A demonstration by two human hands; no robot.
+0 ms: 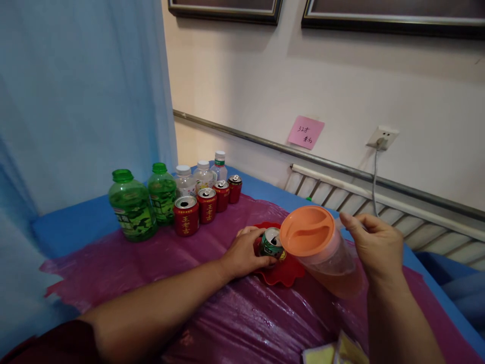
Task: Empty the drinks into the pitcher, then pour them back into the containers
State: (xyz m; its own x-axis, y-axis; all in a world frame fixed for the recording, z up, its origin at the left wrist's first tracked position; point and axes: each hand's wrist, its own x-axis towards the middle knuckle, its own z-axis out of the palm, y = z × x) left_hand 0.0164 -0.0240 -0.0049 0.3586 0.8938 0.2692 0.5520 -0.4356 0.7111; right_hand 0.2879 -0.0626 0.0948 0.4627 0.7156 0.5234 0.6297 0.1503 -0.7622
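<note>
The left hand (244, 254) clasps a small opened green metal can (270, 249) over a scalloped red plastic dish (283, 276). A clear orange-lidded plastic pitcher (322, 251), gripped by the right hand (377, 247), tilts toward the can, amber liquid (341, 286) inside; pouring looks unfinished, the can's fill hidden.

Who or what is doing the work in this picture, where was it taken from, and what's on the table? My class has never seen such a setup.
There's no machine, just a person's bare hands, pictured from a camera worn on their head, looking forward and down.

The left hand holds a green can upright over a red scalloped dish. The right hand grips a pitcher by its handle, tilted, its orange lid close to the can.

Purple plastic sheeting covers part of the blue surface. Green bottles, clear bottles and red cans stand together.
</note>
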